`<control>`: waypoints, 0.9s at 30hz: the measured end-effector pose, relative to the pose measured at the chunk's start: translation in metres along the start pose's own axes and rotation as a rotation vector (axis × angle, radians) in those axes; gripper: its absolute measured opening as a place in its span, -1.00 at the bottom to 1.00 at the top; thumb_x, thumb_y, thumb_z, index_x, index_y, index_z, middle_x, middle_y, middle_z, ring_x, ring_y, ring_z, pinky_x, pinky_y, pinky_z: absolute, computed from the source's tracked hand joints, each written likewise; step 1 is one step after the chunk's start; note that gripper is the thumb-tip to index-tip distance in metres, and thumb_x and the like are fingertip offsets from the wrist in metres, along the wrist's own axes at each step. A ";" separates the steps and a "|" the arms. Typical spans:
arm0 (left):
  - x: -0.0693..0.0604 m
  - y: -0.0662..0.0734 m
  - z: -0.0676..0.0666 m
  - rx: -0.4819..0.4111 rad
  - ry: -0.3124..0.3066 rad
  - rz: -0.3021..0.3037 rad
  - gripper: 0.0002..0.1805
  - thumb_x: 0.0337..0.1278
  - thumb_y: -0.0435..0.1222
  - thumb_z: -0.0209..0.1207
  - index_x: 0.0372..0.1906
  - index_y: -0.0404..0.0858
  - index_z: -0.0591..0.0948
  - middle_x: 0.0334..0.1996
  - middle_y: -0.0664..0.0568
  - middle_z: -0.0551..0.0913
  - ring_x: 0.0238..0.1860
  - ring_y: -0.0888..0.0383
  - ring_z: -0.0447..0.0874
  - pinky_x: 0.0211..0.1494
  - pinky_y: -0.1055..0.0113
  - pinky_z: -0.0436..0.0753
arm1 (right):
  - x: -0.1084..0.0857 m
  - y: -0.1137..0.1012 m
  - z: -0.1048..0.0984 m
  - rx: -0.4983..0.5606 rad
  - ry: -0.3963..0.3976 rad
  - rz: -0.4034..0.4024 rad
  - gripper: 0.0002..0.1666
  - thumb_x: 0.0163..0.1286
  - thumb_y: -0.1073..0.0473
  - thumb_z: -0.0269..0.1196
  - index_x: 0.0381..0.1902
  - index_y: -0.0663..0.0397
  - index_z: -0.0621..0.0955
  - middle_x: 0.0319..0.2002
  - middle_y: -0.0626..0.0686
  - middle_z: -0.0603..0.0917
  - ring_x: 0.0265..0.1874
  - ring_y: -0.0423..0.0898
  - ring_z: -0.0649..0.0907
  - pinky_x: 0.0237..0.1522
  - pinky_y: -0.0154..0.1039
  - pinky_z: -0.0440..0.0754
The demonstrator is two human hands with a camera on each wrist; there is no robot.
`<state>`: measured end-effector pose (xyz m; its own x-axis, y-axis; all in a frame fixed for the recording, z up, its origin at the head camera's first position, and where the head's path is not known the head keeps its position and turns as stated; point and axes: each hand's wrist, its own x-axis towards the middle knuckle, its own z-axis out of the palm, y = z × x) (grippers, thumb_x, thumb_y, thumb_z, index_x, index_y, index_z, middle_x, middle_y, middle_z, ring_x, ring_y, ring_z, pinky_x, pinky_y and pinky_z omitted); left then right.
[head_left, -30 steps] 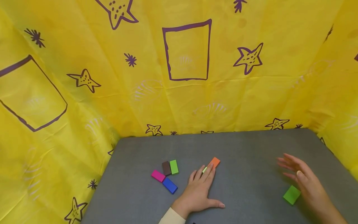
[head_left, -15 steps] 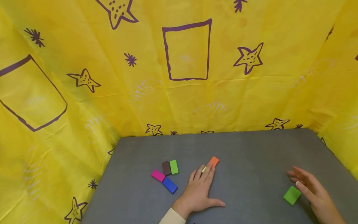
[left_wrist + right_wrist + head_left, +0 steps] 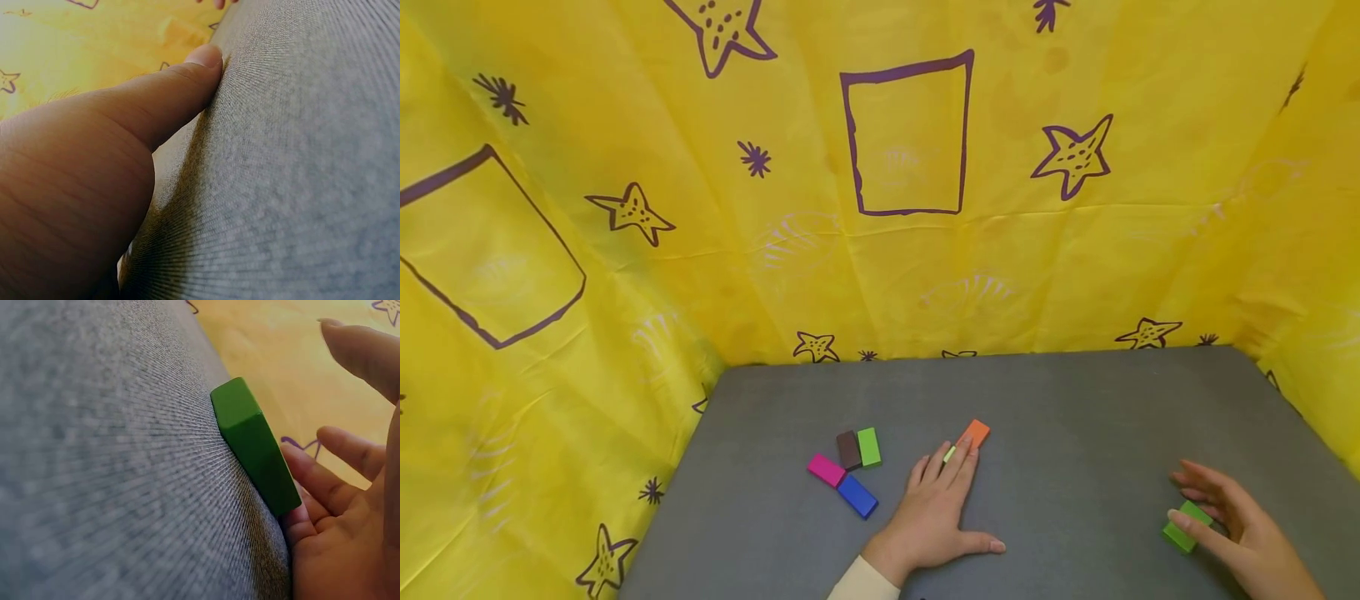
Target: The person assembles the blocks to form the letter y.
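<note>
While the left hand (image 3: 928, 512) lies flat, the green block (image 3: 1197, 512), lower right, sits just left of the nearer right hand's (image 3: 1251, 533) palm, grip unclosed.

Compared with a second ago, the right hand (image 3: 1243, 527) is lower and closer to the green block (image 3: 1178, 539), its thumb now overlapping it in the head view.
</note>
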<state>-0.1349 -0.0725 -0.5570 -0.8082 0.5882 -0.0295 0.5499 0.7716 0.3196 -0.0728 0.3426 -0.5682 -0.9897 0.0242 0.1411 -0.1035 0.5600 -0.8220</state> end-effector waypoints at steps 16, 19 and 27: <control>0.000 0.000 -0.002 -0.004 -0.006 0.001 0.33 0.20 0.57 0.17 0.81 -0.12 0.00 0.79 0.15 -0.21 0.74 -0.04 -0.15 0.62 -0.19 0.11 | -0.005 0.001 0.003 -0.105 -0.063 0.194 0.13 0.46 -0.09 0.53 0.64 0.37 0.21 0.43 0.53 0.41 0.14 -0.37 0.50 -0.18 -0.67 0.31; 0.000 0.000 -0.001 -0.003 -0.006 0.000 0.33 0.20 0.57 0.16 0.81 -0.11 0.00 0.79 0.15 -0.21 0.74 -0.04 -0.16 0.62 -0.19 0.11 | -0.007 0.004 0.002 -0.122 -0.063 0.175 0.13 0.44 -0.06 0.55 0.64 0.38 0.22 0.43 0.52 0.42 0.20 -0.12 0.54 -0.17 -0.68 0.30; 0.000 -0.001 -0.001 -0.025 -0.021 0.001 0.33 0.19 0.58 0.16 0.81 -0.10 -0.01 0.79 0.16 -0.21 0.74 -0.02 -0.18 0.62 -0.19 0.11 | -0.011 0.013 -0.001 -0.137 -0.037 0.062 0.01 0.32 0.16 0.64 0.51 0.45 0.34 0.33 0.52 0.49 0.02 -0.82 0.21 -0.16 -0.72 0.32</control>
<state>-0.1358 -0.0734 -0.5563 -0.8030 0.5939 -0.0485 0.5451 0.7650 0.3429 -0.0634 0.3509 -0.5797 -0.9970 0.0333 0.0698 -0.0299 0.6665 -0.7449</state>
